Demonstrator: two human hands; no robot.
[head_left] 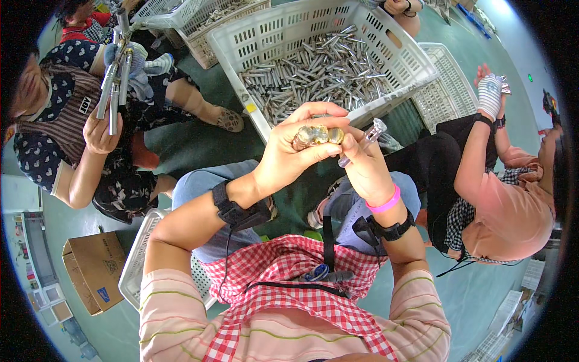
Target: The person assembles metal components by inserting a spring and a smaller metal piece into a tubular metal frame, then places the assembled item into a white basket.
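My left hand (pixel 295 148) is raised in front of me, fingers curled around a small bunch of gold-coloured metal caps (pixel 318 135). My right hand (pixel 362 166) is right beside it, touching the caps with its fingertips and holding a clear, thin tube piece (pixel 365 140) that sticks up to the right. Both wrists wear black straps; the right one also has a pink band. Beyond my hands stands a white slotted crate (pixel 241 42) filled with several silvery metal tubes (pixel 319 69).
A seated person at the left holds a bundle of metal tubes (pixel 116 78) upright. Another person at the right, in a pink top, raises a bandaged hand (pixel 490 93). More white crates (pixel 449 78) stand behind. A cardboard box (pixel 93 271) and a white basket (pixel 136 265) lie at lower left.
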